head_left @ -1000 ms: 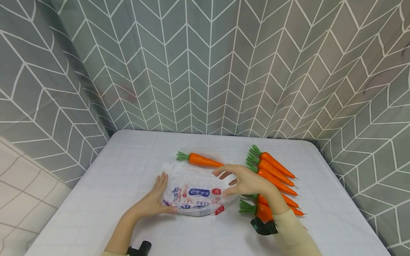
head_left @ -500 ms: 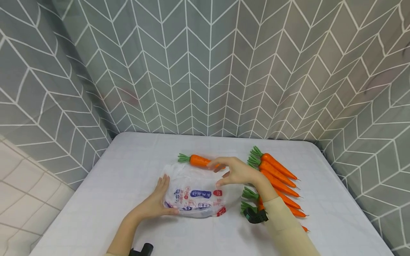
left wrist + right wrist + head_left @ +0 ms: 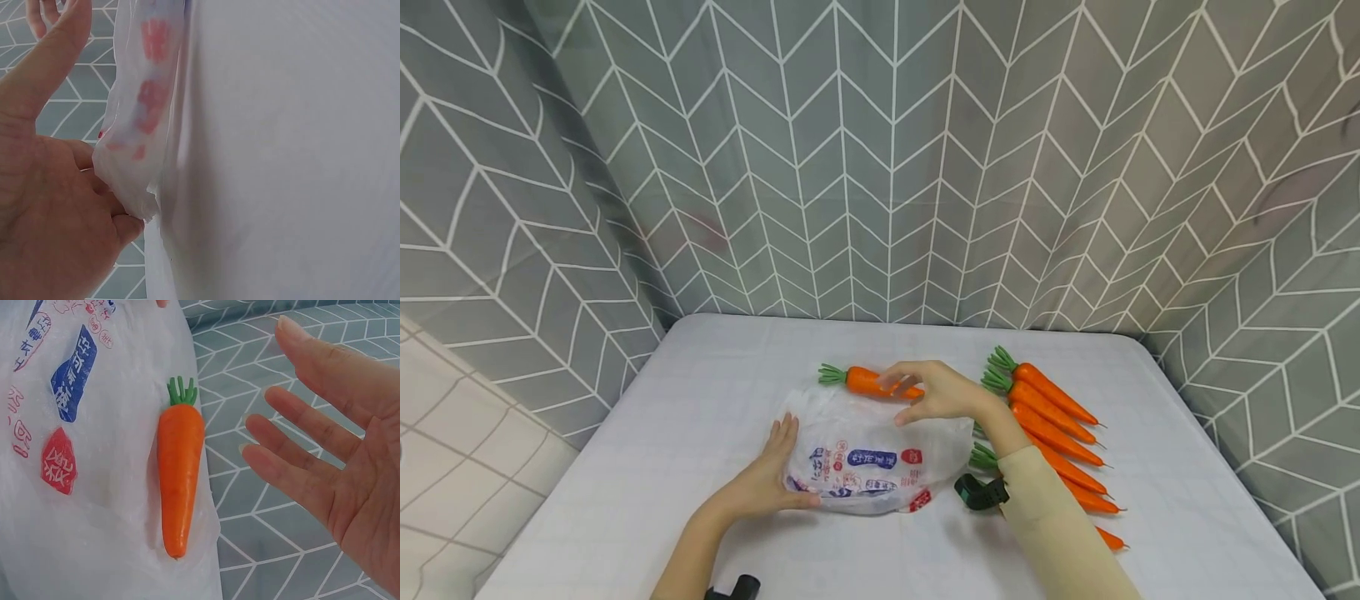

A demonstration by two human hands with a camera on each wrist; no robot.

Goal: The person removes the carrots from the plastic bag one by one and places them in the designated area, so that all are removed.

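Observation:
A white plastic bag (image 3: 880, 492) with blue and red print lies flat in the middle of the table. My left hand (image 3: 767, 475) lies along its left edge, fingers extended up the side and thumb at the front edge. In the left wrist view the bag's edge (image 3: 140, 125) overlaps some fingers. One orange carrot (image 3: 181, 478) with a green top lies by the bag's far edge, overlapping it in the right wrist view. My right hand (image 3: 936, 392) hovers over the carrot's tip end, fingers spread and slightly bent, with nothing held.
Several more carrots (image 3: 1056, 387) lie in a slanting column at the right, partly hidden by the right forearm. A white cloth covers the table (image 3: 715, 375). Grey curtains (image 3: 887, 167) with white chevron lines hang behind and at both sides.
My right hand has moved left and away from me, from the bag's right side to over the single carrot. The left hand stays at the bag's left edge.

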